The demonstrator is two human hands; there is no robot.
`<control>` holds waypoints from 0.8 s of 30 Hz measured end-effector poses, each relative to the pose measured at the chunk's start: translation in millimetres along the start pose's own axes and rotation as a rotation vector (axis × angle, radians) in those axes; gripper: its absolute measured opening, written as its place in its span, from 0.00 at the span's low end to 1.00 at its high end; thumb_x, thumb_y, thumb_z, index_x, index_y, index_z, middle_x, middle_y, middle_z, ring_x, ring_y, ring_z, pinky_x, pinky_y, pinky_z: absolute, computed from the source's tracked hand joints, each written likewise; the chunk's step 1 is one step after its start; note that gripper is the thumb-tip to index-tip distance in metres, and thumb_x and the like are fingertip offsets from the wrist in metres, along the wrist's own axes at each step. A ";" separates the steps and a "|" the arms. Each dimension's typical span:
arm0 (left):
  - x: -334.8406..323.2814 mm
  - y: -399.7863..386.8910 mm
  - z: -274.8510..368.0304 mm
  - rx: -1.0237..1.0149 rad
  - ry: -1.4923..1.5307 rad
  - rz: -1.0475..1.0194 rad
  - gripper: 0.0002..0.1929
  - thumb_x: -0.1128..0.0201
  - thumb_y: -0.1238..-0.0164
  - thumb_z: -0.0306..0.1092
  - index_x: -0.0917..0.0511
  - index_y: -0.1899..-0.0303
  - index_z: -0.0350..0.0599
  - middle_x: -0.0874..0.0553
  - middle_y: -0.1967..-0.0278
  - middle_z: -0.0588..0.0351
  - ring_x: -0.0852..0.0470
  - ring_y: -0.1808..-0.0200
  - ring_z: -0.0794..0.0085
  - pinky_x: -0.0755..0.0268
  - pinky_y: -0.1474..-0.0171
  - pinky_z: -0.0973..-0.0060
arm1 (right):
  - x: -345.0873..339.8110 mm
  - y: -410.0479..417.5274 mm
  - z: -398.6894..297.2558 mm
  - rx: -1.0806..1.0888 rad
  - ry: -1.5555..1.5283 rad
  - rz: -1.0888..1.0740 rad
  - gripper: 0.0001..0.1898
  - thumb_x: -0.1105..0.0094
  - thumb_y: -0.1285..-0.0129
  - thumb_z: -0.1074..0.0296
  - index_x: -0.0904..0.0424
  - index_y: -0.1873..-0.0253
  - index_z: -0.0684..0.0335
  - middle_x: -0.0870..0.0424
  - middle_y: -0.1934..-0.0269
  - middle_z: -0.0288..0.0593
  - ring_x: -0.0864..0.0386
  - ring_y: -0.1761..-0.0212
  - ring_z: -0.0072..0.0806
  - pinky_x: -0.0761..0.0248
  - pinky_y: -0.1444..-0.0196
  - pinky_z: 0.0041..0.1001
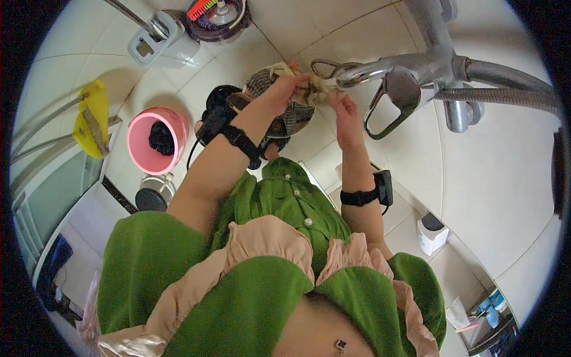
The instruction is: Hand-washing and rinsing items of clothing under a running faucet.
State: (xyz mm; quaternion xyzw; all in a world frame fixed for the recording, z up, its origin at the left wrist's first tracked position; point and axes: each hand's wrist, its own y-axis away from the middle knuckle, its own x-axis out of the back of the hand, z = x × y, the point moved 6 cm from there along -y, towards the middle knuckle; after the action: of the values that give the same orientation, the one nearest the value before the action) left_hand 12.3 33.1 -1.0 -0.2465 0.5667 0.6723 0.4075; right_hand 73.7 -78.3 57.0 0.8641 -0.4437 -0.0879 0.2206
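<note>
A wet, pale brownish cloth is stretched between my two hands, just beside the spout of a chrome faucet. My left hand grips the cloth at one side, its fingers bent over the fabric. At the other side my right hand pinches the cloth's edge near the faucet's looped lever. Beneath the hands is a round basin with dark contents that I cannot make out, partly hidden by the cloth and my left forearm.
A pink bucket holding something black stands on the tiled floor at left. Behind it hangs a yellow cloth on a rail. A dark bucket with brushes and a grey-white bin stand farther off. A metal hose runs along the right wall.
</note>
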 end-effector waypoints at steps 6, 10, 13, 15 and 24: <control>2.9 -8.3 0.7 -0.079 -0.171 0.044 0.13 0.42 0.54 0.24 0.28 0.62 0.39 0.23 0.67 0.56 0.24 0.65 0.71 0.30 0.64 0.74 | 20.6 -3.5 16.9 -0.253 0.000 0.134 0.25 0.57 0.43 0.51 0.38 0.48 0.66 0.32 0.52 0.42 0.35 0.51 0.28 0.46 0.47 0.29; -9.0 -14.7 2.3 -0.166 0.014 0.041 0.12 0.41 0.56 0.24 0.28 0.66 0.37 0.23 0.70 0.53 0.24 0.67 0.67 0.30 0.63 0.72 | 18.5 -1.8 60.3 -0.444 -0.199 -0.007 0.30 0.61 0.44 0.44 0.42 0.44 0.63 0.34 0.48 0.43 0.38 0.45 0.35 0.48 0.46 0.39; -3.6 -34.4 -0.5 -0.638 -0.590 -0.009 0.13 0.41 0.57 0.29 0.28 0.67 0.35 0.24 0.70 0.47 0.25 0.66 0.59 0.31 0.61 0.68 | -40.1 15.2 30.3 -0.683 -0.897 -0.555 0.30 0.60 0.45 0.43 0.42 0.44 0.60 0.35 0.47 0.43 0.39 0.44 0.38 0.48 0.46 0.45; -8.0 -27.5 -23.2 -0.276 -0.952 0.246 0.13 0.44 0.52 0.31 0.31 0.63 0.39 0.24 0.67 0.51 0.24 0.67 0.63 0.30 0.68 0.71 | -59.0 16.8 5.4 -0.587 -1.072 -0.666 0.31 0.59 0.46 0.41 0.40 0.45 0.60 0.35 0.48 0.45 0.39 0.45 0.41 0.48 0.45 0.45; 3.0 65.0 10.1 -0.592 -1.085 0.501 0.19 0.45 0.49 0.45 0.30 0.63 0.38 0.25 0.65 0.52 0.28 0.60 0.62 0.35 0.59 0.68 | -53.0 -41.9 70.7 -0.670 -0.977 -0.117 0.14 0.60 0.45 0.68 0.34 0.55 0.68 0.31 0.55 0.50 0.30 0.56 0.38 0.31 0.59 0.35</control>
State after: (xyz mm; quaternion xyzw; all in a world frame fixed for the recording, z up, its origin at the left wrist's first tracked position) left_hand -41.9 41.9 35.4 0.1645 0.1129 0.9026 0.3814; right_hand 48.3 -35.7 -27.3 0.6298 -0.3936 -0.6227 0.2464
